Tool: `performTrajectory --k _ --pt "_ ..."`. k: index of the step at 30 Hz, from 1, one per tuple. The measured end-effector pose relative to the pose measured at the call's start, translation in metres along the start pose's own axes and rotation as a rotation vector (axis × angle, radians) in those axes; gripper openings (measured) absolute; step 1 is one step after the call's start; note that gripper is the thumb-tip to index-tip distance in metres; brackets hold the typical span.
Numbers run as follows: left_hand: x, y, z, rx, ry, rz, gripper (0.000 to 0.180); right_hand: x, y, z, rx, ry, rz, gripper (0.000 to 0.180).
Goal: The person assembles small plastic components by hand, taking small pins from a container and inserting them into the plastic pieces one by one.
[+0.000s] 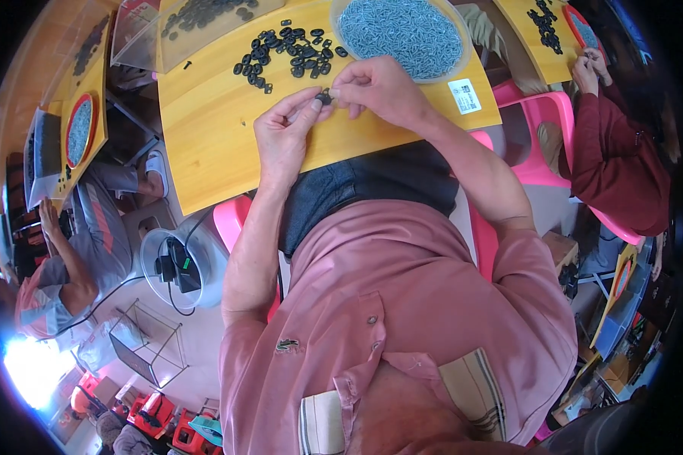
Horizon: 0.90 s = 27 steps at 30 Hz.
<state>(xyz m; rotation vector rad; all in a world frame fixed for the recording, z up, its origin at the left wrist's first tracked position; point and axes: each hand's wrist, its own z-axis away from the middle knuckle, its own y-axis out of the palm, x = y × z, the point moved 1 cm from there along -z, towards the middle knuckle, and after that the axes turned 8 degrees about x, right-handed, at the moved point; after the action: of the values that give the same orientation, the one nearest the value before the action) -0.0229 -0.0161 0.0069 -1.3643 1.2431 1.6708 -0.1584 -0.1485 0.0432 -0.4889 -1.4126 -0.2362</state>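
Observation:
Above the near part of the yellow table (212, 144), my left hand (287, 130) pinches a small black plastic part (324, 97) between thumb and fingertips. My right hand (381, 89) comes in from the right with its fingers closed at that part's edge. Whatever is between the right fingertips is too small to make out. Beyond both hands lies a loose heap of similar black plastic parts (303, 51), several with holes. To the right of the heap, close to my right hand, sits a round tub (463, 57) full of bluish metal screws (398, 34).
A clear bin (148, 42) with more dark parts stands at the table's far left. A white label (464, 96) is on the right edge. Co-workers sit left (91, 235) and right (622, 159). A clear bucket (148, 254) with black adapters stands on the floor at left.

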Motion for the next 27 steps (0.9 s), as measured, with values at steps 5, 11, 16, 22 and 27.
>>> performTrajectory --k 5,11,16,22,27 --pt "-0.0002 -0.0002 -0.0002 0.032 -0.008 0.012 0.023 -0.0012 -0.0004 0.0008 0.024 0.013 0.011 0.019" --pt "-0.0003 -0.0014 -0.0011 0.037 -0.029 0.043 0.022 -0.0003 -0.0013 0.0010 0.032 0.031 0.049 0.019" --pt "0.0004 -0.0030 -0.0024 0.018 -0.062 0.077 0.020 -0.0035 -0.0027 -0.0006 0.046 0.036 0.075 0.019" --pt "-0.0009 -0.0010 -0.0010 -0.002 -0.073 0.074 0.020 0.0006 -0.0014 -0.0018 0.063 0.038 0.128 0.019" --pt "0.0007 -0.0006 0.0003 0.033 -0.026 -0.001 0.026 -0.0045 -0.0001 -0.0032 0.073 0.026 0.043 0.019"
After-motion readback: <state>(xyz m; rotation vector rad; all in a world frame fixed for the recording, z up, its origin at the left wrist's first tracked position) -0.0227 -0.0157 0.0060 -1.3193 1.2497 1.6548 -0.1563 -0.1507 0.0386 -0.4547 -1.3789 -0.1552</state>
